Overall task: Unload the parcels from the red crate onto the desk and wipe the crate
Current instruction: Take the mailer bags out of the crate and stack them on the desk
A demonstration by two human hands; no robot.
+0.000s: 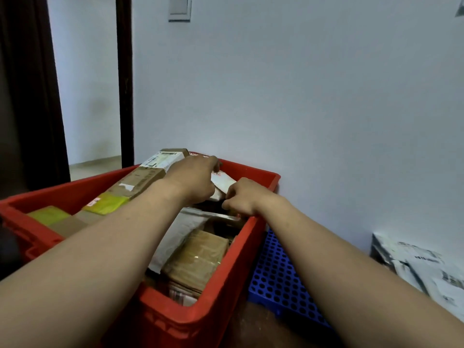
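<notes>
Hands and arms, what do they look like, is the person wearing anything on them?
The left hand and right hand are ungloved, and no ring, watch or bracelet shows. Both arms are bare, with no sleeve in view.

Dim, bluish cast; soft focus; wide-angle stretching at edges.

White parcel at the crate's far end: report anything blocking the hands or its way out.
Nothing visible does. Left hand and right hand grip the white parcel, which lies atop the pile in the red crate. The long cardboard box lies beside it, not over it. The desk is out of view.
</notes>
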